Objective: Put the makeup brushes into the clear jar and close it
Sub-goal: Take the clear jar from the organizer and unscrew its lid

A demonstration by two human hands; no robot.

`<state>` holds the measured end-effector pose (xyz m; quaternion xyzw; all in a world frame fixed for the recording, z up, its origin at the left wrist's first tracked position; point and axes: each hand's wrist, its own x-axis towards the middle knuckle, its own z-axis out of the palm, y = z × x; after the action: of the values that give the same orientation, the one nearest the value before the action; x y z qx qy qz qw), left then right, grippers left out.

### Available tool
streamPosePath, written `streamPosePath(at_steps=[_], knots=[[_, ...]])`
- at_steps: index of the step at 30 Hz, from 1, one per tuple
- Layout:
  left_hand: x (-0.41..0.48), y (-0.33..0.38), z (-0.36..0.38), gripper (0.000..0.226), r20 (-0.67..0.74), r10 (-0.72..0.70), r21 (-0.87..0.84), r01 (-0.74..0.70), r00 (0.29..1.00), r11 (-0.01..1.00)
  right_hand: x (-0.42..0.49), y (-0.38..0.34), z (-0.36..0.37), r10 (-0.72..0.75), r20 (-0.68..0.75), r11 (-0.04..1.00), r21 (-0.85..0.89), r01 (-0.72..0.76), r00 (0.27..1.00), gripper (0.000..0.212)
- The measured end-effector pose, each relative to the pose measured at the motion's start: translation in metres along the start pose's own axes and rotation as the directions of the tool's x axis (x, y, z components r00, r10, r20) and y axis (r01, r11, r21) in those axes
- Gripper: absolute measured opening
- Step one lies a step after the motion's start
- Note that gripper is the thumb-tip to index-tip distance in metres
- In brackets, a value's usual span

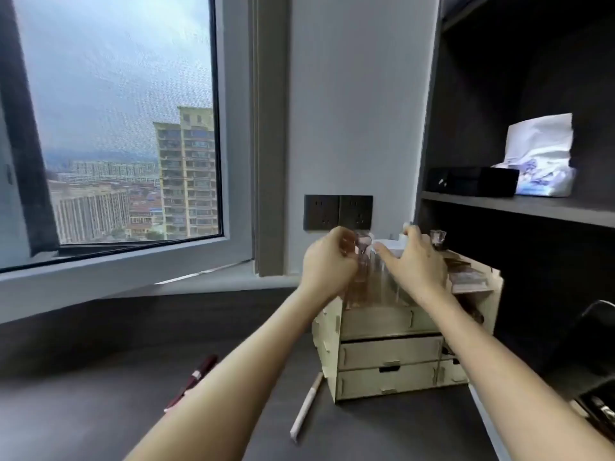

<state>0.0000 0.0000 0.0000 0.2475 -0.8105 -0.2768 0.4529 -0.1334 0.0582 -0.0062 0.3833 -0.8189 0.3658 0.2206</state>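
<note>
A clear jar (377, 282) stands on top of a cream wooden drawer organiser (389, 354), blurred, with pinkish shapes showing through it. My left hand (327, 264) is curled against the jar's left side, and a small clear pinkish piece (362, 243) sits at its fingertips. My right hand (416, 264) lies over the jar's top and right side with its fingers spread. A white-handled brush (307, 407) lies on the dark desk in front of the organiser. A dark red brush (194, 377) lies further left, partly under my left forearm.
The organiser has three drawers and cluttered top compartments (466, 277). Wall sockets (337, 212) are behind it. Dark shelving on the right holds a black box (472, 181) and a white packet (542, 158). A large window (116, 128) is at the left.
</note>
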Motion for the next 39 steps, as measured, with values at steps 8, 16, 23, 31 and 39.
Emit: streamPosePath(at_steps=[8, 16, 23, 31, 39], knots=[[0.023, -0.044, 0.061, 0.056, 0.24, -0.13, -0.182, 0.176, 0.962, 0.967, 0.016, 0.013, 0.042, 0.025, -0.086, 0.999, 0.024, -0.023, 0.996, 0.062], [0.011, -0.023, 0.036, 0.058, 0.081, 0.09, -0.226, -0.069, 0.993, 0.972, 0.005, -0.023, -0.002, -0.063, -0.328, 0.985, 0.13, 0.111, 0.943, 0.062], [-0.04, -0.035, -0.021, 0.078, -0.208, 0.459, 0.377, -0.362, 0.864, 0.852, -0.048, -0.068, -0.033, -0.032, 0.081, 0.789, 0.613, -0.024, 0.996, 0.063], [-0.11, -0.066, -0.073, 0.069, -0.112, 0.308, 0.206, -0.281, 0.945, 0.937, -0.115, -0.081, -0.021, -0.225, 0.186, 0.844, 0.527, 0.096, 0.957, 0.056], [-0.161, -0.082, -0.111, 0.066, 0.251, 0.075, 0.069, -0.095, 0.965, 0.993, -0.17, -0.061, -0.01, -0.484, 0.28, 0.782, 0.563, 0.266, 0.829, 0.045]])
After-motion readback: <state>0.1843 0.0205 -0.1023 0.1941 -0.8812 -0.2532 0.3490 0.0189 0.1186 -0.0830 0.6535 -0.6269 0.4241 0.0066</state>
